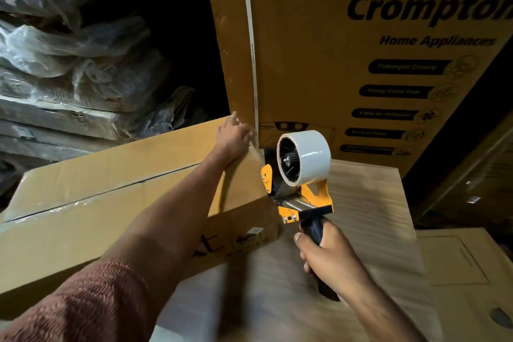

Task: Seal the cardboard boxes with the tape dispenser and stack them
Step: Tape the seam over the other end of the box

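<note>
You gripped the tape dispenser [298, 175] in your right hand [330, 253] at the cardboard box [111, 197] corner, your left hand [234, 136] flat on top; steady downward pressure probably suited best.

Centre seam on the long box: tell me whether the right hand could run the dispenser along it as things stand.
Probably yes. The right hand grips the dispenser at the box's right end, and the seam lies bare. Only the left forearm crosses its right end, with the left hand pressing the far corner.
</note>
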Demonstrator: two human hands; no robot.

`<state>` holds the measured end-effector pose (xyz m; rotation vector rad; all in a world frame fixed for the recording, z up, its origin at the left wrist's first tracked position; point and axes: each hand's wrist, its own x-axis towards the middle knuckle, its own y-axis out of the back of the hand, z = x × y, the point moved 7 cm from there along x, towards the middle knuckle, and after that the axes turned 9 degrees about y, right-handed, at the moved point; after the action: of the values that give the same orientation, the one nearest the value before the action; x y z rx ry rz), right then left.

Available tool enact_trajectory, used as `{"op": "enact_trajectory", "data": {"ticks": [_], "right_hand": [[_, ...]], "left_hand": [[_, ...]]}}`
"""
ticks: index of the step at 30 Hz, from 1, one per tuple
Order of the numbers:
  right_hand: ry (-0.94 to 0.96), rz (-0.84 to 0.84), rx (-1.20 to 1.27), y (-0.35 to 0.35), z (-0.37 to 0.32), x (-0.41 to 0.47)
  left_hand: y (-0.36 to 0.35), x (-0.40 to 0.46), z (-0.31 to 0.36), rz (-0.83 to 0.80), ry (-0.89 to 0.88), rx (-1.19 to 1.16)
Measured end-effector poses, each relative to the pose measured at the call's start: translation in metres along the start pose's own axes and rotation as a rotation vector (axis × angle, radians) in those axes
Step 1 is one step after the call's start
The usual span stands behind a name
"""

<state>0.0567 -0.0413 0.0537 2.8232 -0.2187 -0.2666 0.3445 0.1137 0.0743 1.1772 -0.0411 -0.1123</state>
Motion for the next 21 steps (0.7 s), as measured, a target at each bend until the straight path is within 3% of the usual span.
{"op": "enact_trajectory", "data": {"ticks": [5, 10, 12, 16, 21], "right_hand": [[-0.024, -0.064, 0.114, -0.001, 0.000, -0.006], [0.012, -0.040, 0.070, 0.006, 0.002, -0.003], [0.009, -0.043, 0.067, 0.005, 0.009, -0.005], [0.004, -0.123, 0.237, -0.006, 0.008, -0.009], [0.113, -0.106, 0.088, 0.001, 0.005, -0.012]], "left_hand": [[-0.016, -0.078, 0.012, -0.261, -0.327, -0.001], [-0.029, -0.137, 0.001, -0.350, -0.367, 0.270], [-0.028, -0.142, 0.004, -0.313, -0.313, 0.304], [-0.026, -0.157, 0.011, -0.054, -0.288, 0.328], [-0.024, -0.170, 0.012, 0.057, -0.292, 0.426]]}}
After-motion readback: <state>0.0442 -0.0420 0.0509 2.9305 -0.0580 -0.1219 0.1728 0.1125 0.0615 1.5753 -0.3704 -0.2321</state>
